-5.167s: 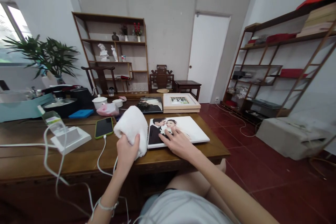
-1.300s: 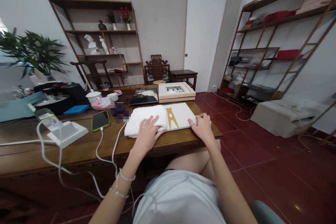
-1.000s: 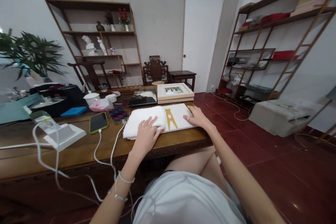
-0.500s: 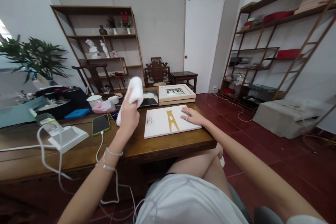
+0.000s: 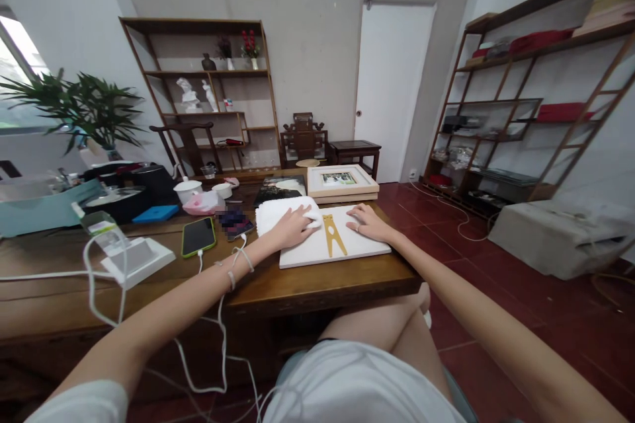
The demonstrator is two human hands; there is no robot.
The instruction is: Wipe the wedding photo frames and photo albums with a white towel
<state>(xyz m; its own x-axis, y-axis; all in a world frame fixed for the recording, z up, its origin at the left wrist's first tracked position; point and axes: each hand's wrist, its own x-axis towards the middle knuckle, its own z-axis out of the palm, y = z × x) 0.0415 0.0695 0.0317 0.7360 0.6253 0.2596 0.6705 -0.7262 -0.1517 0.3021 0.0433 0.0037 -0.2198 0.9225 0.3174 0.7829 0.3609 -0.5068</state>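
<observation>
On the wooden table lies a flat white board [image 5: 307,258] bearing a gold, long-legged animal figure [image 5: 339,242] with a pale oval in its middle. My left hand [image 5: 292,228] holds a folded white towel [image 5: 272,212] down against the board's left part, its fingers over the cloth. The towel covers the board's upper left corner and reaches to the edge of the gold figure. At the board's right side rests my right hand [image 5: 369,223], open, with fingers spread on the surface and a ring on one of them.
Behind the board stand a framed picture [image 5: 342,180] and a dark picture panel [image 5: 280,190]. To the left are a green-cased phone [image 5: 198,236], a second phone [image 5: 233,221], white cups [image 5: 188,192], a pink bag [image 5: 204,203], a blue box [image 5: 155,213] and a white cable [image 5: 89,277].
My left hand has come down and to the right with the towel, from above the table onto the board. My right hand stays on the board. The view has shifted slightly.
</observation>
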